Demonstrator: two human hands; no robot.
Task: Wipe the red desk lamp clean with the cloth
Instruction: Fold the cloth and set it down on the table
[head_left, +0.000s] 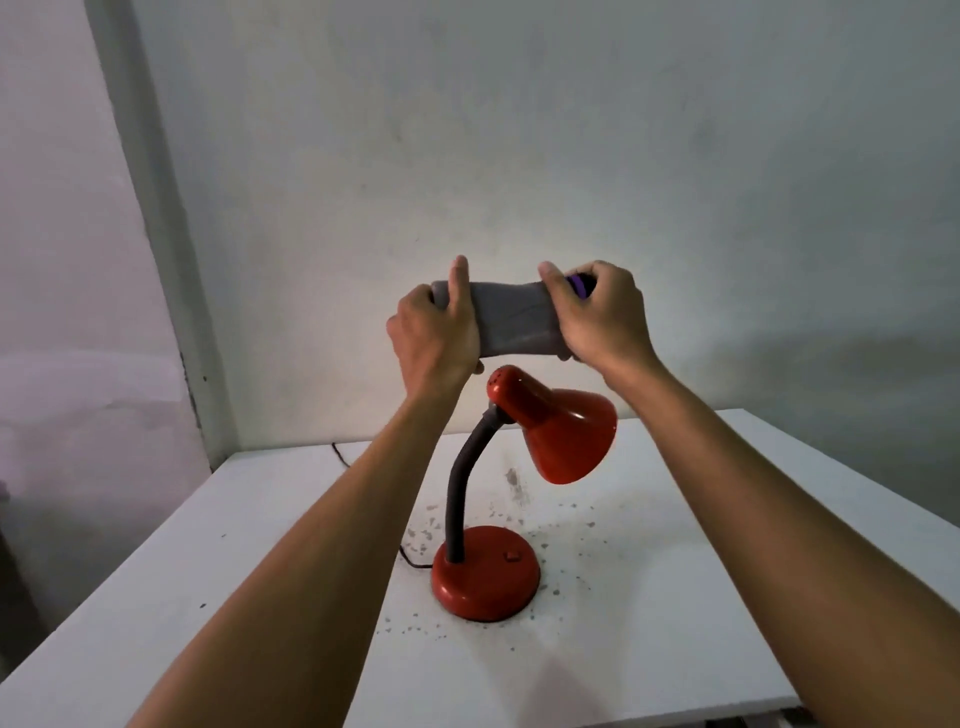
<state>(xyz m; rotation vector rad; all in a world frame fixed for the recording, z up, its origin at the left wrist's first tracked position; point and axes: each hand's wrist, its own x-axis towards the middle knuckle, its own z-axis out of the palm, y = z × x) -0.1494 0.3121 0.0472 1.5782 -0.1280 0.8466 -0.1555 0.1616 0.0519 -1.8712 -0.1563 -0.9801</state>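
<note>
A red desk lamp (558, 434) stands on a white table (675, 649). It has a round red base, a dark flexible neck and a red shade tilted down to the right. Above the shade I hold a grey cloth (514, 325) stretched between both hands. My left hand (434, 327) grips its left end, thumb over the front. My right hand (597, 314) grips its right end, where a bit of purple shows. The cloth hangs just above the lamp's top and does not touch it.
Dark specks and stains mark the tabletop around the lamp base. A thin black cord (410, 561) runs from the base toward the table's back left. A pale wall stands close behind the table. The table's front edge is near at bottom right.
</note>
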